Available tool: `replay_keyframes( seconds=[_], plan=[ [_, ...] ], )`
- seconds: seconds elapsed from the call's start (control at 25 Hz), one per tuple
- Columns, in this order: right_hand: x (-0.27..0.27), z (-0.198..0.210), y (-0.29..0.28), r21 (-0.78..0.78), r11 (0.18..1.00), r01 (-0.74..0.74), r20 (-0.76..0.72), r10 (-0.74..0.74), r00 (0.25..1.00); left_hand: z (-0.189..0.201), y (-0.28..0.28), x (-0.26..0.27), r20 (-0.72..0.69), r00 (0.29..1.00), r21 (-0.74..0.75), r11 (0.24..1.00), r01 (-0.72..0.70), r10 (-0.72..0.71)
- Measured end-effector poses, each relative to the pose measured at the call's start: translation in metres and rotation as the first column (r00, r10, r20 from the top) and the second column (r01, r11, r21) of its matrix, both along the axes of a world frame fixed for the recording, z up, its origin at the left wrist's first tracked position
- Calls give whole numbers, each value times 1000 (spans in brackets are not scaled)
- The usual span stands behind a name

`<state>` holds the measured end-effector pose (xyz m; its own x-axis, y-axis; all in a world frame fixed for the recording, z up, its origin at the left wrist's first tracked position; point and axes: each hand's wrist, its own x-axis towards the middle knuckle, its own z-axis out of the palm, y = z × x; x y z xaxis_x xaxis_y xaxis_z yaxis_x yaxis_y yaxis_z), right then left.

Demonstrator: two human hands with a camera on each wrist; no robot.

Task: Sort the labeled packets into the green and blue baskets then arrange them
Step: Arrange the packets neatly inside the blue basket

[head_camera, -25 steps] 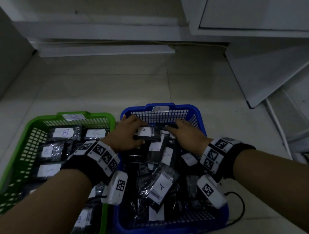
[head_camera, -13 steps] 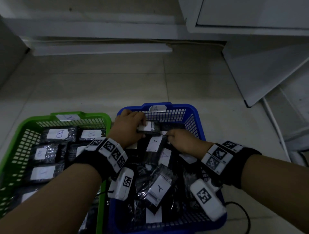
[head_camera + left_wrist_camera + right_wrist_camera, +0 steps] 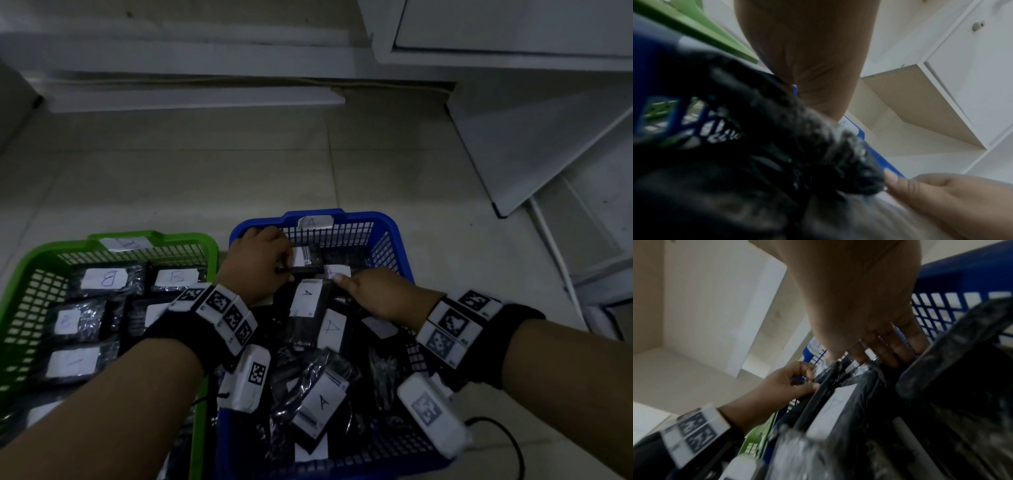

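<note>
While B packets (image 3: 108,278) lie in neat rows in the green basket (image 3: 41,253) at lower left, left hand (image 3: 258,263) pinches an upright packet (image 3: 306,261) and right hand (image 3: 373,294) presses flat-fingered on jumbled A packets (image 3: 322,401) awaiting arranging in the blue basket (image 3: 383,222).

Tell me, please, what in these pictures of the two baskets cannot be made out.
- Head view: the letter on the green basket's tag is too faint to read.
- Head view: the left hand covers part of the packet it holds, and only a barcode shows there.
- Left wrist view: the black packets are blurred, so no labels are readable.
- Right wrist view: the right hand hides the blue basket's far corner.
</note>
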<state>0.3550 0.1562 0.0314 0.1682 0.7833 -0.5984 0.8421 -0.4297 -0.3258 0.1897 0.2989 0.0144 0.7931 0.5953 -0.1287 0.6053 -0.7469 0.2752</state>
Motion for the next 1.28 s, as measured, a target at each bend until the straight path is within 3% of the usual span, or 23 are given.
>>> replay_keyframes(
  seconds=[0.16, 0.28, 0.36, 0.48, 0.56, 0.72, 0.8, 0.88, 1.04, 1.28],
  plan=[
    [1, -10, 5, 159, 982, -104, 134, 83, 988, 6, 1, -8, 166, 986, 23, 999, -23, 19],
    [-1, -15, 19, 256, 941, -222, 72, 210, 975, 11, -2, -13, 267, 961, 11, 997, -74, 68],
    [-2, -19, 30, 231, 928, -291, 86, 279, 957, 11, -4, -15, 294, 954, 2, 998, -70, 66],
    [-2, -24, 43, 98, 981, -168, 24, 166, 986, 9, -3, -16, 270, 961, -23, 998, -55, 59],
    [-1, -25, 44, 34, 987, -159, 18, 159, 987, 9, -1, -15, 263, 963, -23, 998, -62, 66],
    [11, -13, 27, 135, 969, -206, 1, 208, 978, 9, -1, -15, 212, 977, -20, 999, -25, 29],
    [16, -4, 17, 253, 960, -117, -43, 132, 990, 10, -2, -15, 217, 976, -28, 999, -16, 22],
    [14, 3, 7, 219, 976, 10, -109, 15, 994, 11, -2, -13, 222, 975, -44, 999, -14, 23],
    [9, 5, 2, 54, 998, 22, -153, -13, 988, 11, -3, -5, 232, 973, -80, 997, 11, 8],
    [14, 16, -7, -69, 966, 248, -415, -254, 874, 11, -9, 17, 192, 981, -130, 990, 49, -24]
  ],
)
